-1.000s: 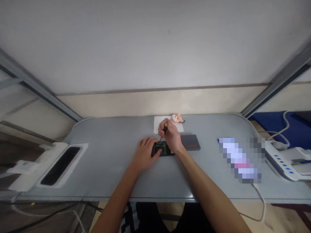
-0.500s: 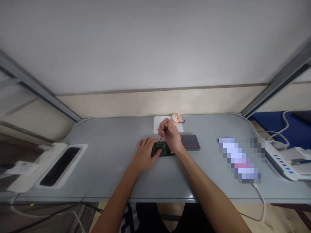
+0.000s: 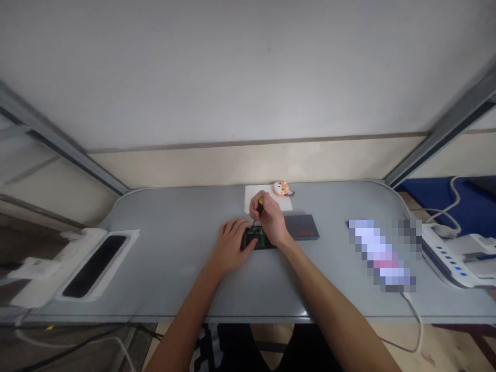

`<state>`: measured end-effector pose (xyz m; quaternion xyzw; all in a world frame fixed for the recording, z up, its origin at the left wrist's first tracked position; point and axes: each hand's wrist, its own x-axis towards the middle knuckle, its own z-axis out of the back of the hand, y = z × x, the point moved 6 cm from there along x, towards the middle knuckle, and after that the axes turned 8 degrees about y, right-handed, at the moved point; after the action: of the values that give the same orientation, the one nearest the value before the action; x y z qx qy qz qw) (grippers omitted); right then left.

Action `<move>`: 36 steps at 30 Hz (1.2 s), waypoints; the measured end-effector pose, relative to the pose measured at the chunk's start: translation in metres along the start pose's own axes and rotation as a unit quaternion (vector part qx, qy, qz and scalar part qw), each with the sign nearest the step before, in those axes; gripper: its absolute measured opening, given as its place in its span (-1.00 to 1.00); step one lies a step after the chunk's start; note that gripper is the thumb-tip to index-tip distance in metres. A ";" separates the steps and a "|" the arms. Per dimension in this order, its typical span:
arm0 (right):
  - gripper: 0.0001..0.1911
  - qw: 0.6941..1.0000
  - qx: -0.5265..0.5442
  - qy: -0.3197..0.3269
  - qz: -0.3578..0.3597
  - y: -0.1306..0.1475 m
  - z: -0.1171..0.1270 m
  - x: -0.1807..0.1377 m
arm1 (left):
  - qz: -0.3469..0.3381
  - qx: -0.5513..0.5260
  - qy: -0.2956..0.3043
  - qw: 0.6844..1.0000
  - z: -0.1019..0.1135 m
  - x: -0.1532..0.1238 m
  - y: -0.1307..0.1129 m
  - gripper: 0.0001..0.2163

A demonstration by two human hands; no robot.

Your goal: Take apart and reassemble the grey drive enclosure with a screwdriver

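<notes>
A green circuit board [image 3: 263, 237] in a dark casing lies on the grey table in the middle of the view. My left hand [image 3: 232, 240] rests over its left end, with the thumb on the board and the index finger along the far edge, holding it down. My right hand [image 3: 271, 217] is closed around the black and yellow handle of a screwdriver [image 3: 261, 207]. The thin shaft slants down to the board's far left part; the exact contact of its tip is too small to make out. My right wrist hides the right end of the board.
A dark flat case [image 3: 304, 227] lies right of the board. Behind are white paper [image 3: 253, 194] and an orange fox-faced trinket [image 3: 281, 189]. A black phone [image 3: 95, 266] lies left, a blurred-out phone [image 3: 382, 253] on a cable right. Power strips [image 3: 445, 253] stand at the sides.
My right hand and the screwdriver have shifted slightly left, with the handle turned a little. My left hand and the board have stayed in place.
</notes>
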<state>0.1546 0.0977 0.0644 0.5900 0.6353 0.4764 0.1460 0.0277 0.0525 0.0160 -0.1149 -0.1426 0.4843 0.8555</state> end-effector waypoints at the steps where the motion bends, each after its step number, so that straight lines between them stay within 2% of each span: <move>1: -0.53 1.000 0.000 0.002 -0.002 -0.001 0.000 0.000 | -0.001 0.000 0.000 1.000 0.000 0.000 0.000 -0.75; 18: -0.55 0.999 0.030 -0.009 0.008 0.000 0.004 0.001 | 0.002 -0.002 0.000 1.000 0.001 0.000 -0.001 -0.73; 31: -0.51 1.000 0.004 -0.011 -0.005 0.001 0.002 0.001 | 0.004 -0.008 0.001 1.000 0.000 0.000 0.000 -0.74; 36: -0.55 0.999 0.021 -0.024 0.018 0.003 0.006 0.001 | -0.003 -0.004 -0.008 1.000 0.000 0.000 0.001 -0.72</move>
<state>0.1605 0.1008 0.0639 0.6160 0.6302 0.4513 0.1405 0.0272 0.0526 0.0154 -0.1143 -0.1517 0.4825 0.8551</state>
